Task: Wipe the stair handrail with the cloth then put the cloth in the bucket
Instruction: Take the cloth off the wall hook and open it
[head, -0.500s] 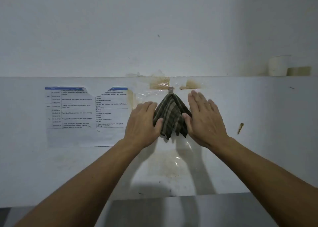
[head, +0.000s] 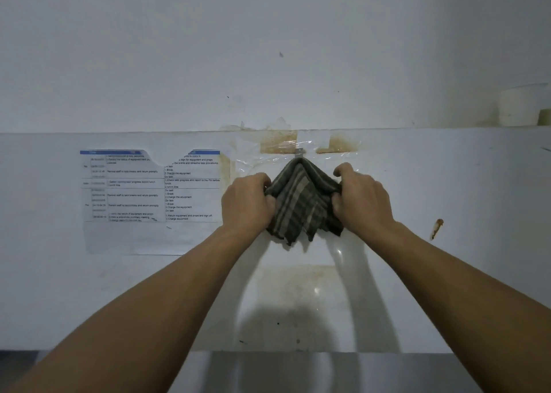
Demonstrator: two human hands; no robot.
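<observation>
- Checked cloth (head: 302, 201), dark green w/ tan stripes, hangs from a small hook (head: 299, 151) on the white wall panel (head: 447, 201), draped in a peak w/ its corners pointing down.
- Left hand (head: 249, 203) is closed on the cloth's left edge, fingers curled into the folds.
- Right hand (head: 362, 197) is closed on the right edge the same way; the two hands sit apart, one each side, w/ the cloth between them.
- Step in hand, as I read it: getting the cloth off the hook, so wiping hasn't begun.
- No handrail or bucket in view from here, so can't say where either is.
- Printed schedule sheet (head: 152, 189) is stuck to the panel just left of my left hand; brown tape stains (head: 278, 145) and clear film sit around the hook.
- White tub (head: 518, 107) stands on the ledge far right, well apart from my hands.
- Next move prob. calls for lifting the cloth up and over the hook tip rather than pulling straight down, so the weave doesn't snag.
- After that: bunch it in one hand, turn to find the rail.
</observation>
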